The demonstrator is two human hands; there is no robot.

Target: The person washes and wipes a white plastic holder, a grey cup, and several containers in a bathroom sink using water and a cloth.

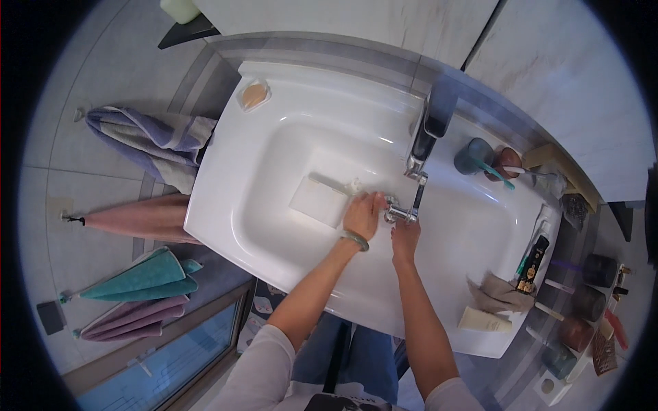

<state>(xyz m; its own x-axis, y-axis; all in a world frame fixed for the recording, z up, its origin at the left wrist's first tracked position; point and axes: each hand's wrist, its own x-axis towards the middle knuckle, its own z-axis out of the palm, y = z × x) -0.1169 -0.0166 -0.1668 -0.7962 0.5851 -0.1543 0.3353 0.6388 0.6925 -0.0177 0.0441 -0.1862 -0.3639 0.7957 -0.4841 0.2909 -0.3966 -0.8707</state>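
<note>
Over the white sink basin, a chrome faucet reaches down through a jointed extension spout. My left hand, with a green bangle at the wrist, has its fingertips beside the spout's end; whether it holds anything is hidden. My right hand is closed around the lower end of the extension spout. Left of my left hand, a white rectangular block lies in the basin. A small patch of white foam or scraps is just beyond that hand.
A soap dish sits at the back left corner. Two cups with toothbrushes stand at the back right. A cloth, a cream tube and a black tube lie on the right rim. Towels hang at left.
</note>
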